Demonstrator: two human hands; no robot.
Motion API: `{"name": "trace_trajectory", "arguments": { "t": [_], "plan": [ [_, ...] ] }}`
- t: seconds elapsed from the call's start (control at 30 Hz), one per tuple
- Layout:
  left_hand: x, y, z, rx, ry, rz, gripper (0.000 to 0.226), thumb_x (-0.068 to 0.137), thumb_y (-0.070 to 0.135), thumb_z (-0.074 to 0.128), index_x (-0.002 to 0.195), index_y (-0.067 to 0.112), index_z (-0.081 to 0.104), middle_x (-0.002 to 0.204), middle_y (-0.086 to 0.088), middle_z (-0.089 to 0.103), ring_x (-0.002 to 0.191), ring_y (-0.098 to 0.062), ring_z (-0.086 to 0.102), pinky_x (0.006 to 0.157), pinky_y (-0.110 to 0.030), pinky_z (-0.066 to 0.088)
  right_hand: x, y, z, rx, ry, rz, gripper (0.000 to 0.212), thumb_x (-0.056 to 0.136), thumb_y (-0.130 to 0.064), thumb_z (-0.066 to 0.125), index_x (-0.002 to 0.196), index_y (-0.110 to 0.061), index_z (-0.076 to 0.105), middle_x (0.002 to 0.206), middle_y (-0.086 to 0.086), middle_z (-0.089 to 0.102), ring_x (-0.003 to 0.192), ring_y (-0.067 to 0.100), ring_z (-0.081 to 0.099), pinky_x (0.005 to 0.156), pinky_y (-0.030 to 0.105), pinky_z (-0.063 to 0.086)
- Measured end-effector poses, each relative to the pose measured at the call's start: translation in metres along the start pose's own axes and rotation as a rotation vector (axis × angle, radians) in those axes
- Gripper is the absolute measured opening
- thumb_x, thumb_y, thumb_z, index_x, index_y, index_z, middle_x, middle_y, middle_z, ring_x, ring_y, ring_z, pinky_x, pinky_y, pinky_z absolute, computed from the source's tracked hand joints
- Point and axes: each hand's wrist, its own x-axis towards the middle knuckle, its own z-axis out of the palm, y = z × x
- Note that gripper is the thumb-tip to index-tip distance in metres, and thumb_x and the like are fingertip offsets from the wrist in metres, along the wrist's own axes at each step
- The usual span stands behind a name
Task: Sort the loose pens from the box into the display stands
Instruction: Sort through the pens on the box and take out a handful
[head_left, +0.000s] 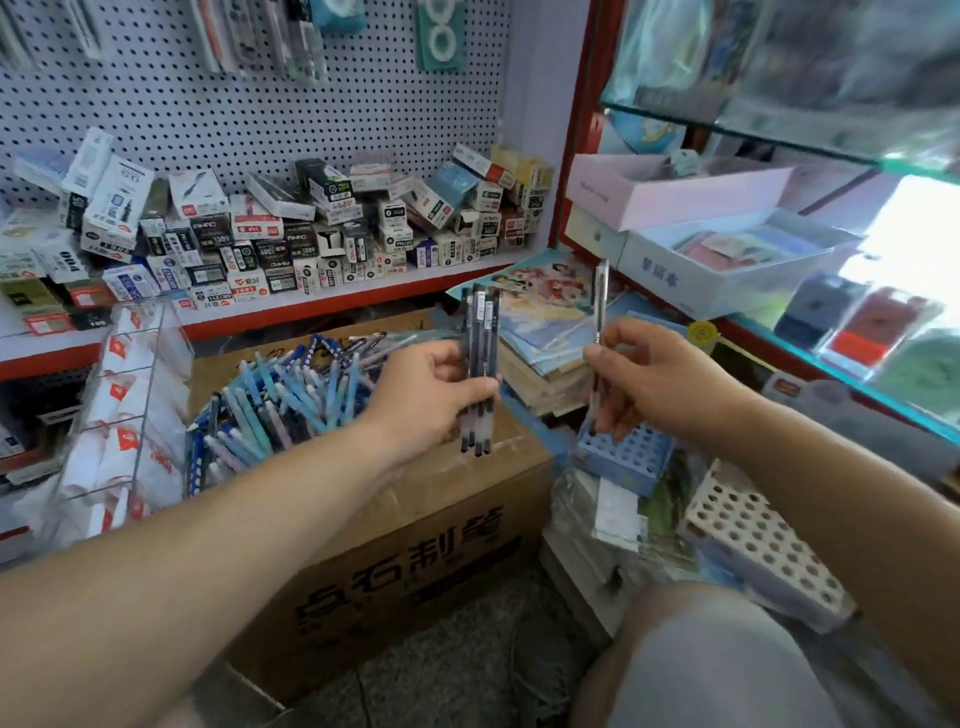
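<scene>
Stationery corner in front of me
A white pegboard wall (249, 104) rises behind a red-edged shelf (332, 306) heaped with small packets (291, 234) (labels too blurred to read); a red post (577, 130) divides it from glass shelves (779, 139) on my right, bright light glares far right, grey speckled floor (457, 649) below

**Plastic and cardboard**

The cardboard box (415, 561) is matt brown, its tape shiny. The dark pens (480, 364) are glossy plastic with frosted ends; the clear pen (601, 296) is see-through plastic. The blue stand (628, 457) and white stand (763, 535) look smooth plastic.
</scene>
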Motion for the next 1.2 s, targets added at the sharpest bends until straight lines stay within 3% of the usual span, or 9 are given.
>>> {"name": "trace_trajectory", "arguments": {
  "t": [0.17,0.33,0.5,0.57,0.63,0.77,0.87,1.0,1.2],
  "plan": [
    [-0.003,0.03,0.084,-0.049,-0.114,0.052,0.018,0.088,0.001,0.075,0.102,0.011,0.072,0.097,-0.011,0.079,0.091,-0.026,0.076,0.083,-0.047,0.063,-0.088,0.041,-0.068,-0.106,0.327,-0.004,0.019,0.1,-0.019,0.062,0.087,-0.006,0.06,0.065,0.011,0.071,0.059,0.026,0.071,0.066,0.049,0.062],
    [-0.021,0.05,0.177,-0.113,-0.266,0.073,0.019,0.087,0.0,0.076,0.097,0.015,0.072,0.099,-0.01,0.078,0.09,-0.021,0.075,0.076,-0.038,0.061,-0.177,0.085,-0.124,0.038,0.566,0.12,0.01,0.099,-0.007,0.061,0.094,-0.016,0.06,0.075,0.014,0.069,0.056,0.022,0.066,0.048,0.029,0.05],
    [-0.05,0.06,0.264,-0.131,-0.438,0.039,0.025,0.087,-0.004,0.074,0.109,0.008,0.071,0.105,-0.01,0.077,0.095,-0.021,0.073,0.089,-0.042,0.06,-0.247,0.115,-0.16,0.074,0.765,0.233,0.006,0.1,0.001,0.055,0.097,-0.004,0.055,0.072,0.022,0.066,0.049,0.014,0.062,0.044,0.019,0.05],
    [-0.061,0.059,0.287,-0.127,-0.471,0.023,0.024,0.086,-0.005,0.074,0.106,0.009,0.071,0.104,-0.009,0.076,0.096,-0.02,0.073,0.092,-0.041,0.059,-0.261,0.128,-0.165,0.017,0.841,0.27,0.01,0.101,-0.008,0.057,0.092,-0.007,0.058,0.076,0.026,0.066,0.052,0.017,0.062,0.05,0.026,0.052],
    [-0.075,0.06,0.315,-0.128,-0.506,-0.002,0.029,0.086,-0.005,0.075,0.113,0.004,0.071,0.106,-0.012,0.076,0.097,-0.023,0.073,0.095,-0.042,0.058,-0.279,0.143,-0.173,-0.137,0.9,0.314,0.017,0.1,-0.019,0.061,0.084,-0.013,0.063,0.075,0.014,0.071,0.063,0.023,0.067,0.063,0.035,0.052],
    [-0.1,0.054,0.365,-0.116,-0.511,-0.069,0.032,0.084,-0.005,0.076,0.115,-0.001,0.07,0.106,-0.015,0.076,0.099,-0.028,0.073,0.096,-0.042,0.058,-0.303,0.171,-0.177,-0.334,0.928,0.409,0.015,0.095,-0.021,0.067,0.081,-0.018,0.065,0.073,-0.006,0.067,0.069,0.015,0.063,0.063,0.032,0.043],
    [-0.109,0.038,0.391,-0.064,-0.496,-0.098,0.031,0.085,0.003,0.079,0.114,0.008,0.072,0.102,-0.005,0.077,0.096,-0.022,0.073,0.095,-0.042,0.058,-0.306,0.192,-0.177,-0.423,0.955,0.442,0.012,0.09,-0.023,0.072,0.092,-0.015,0.063,0.078,-0.002,0.065,0.075,0.024,0.061,0.068,0.036,0.044],
    [-0.115,0.011,0.406,0.036,-0.463,-0.107,0.028,0.088,0.011,0.078,0.115,0.014,0.074,0.103,0.001,0.077,0.097,-0.016,0.072,0.096,-0.041,0.057,-0.295,0.209,-0.179,-0.51,0.928,0.423,0.015,0.093,-0.025,0.07,0.088,-0.017,0.058,0.075,-0.005,0.057,0.072,0.022,0.054,0.064,0.032,0.033],
    [-0.114,-0.015,0.41,-0.036,-0.44,-0.18,0.024,0.088,0.008,0.076,0.112,0.015,0.075,0.102,0.001,0.077,0.096,-0.015,0.073,0.093,-0.037,0.059,-0.274,0.224,-0.181,-0.411,0.836,0.45,0.007,0.099,-0.028,0.064,0.094,-0.023,0.062,0.088,-0.006,0.066,0.078,0.014,0.067,0.072,0.036,0.058]
  ]
}}
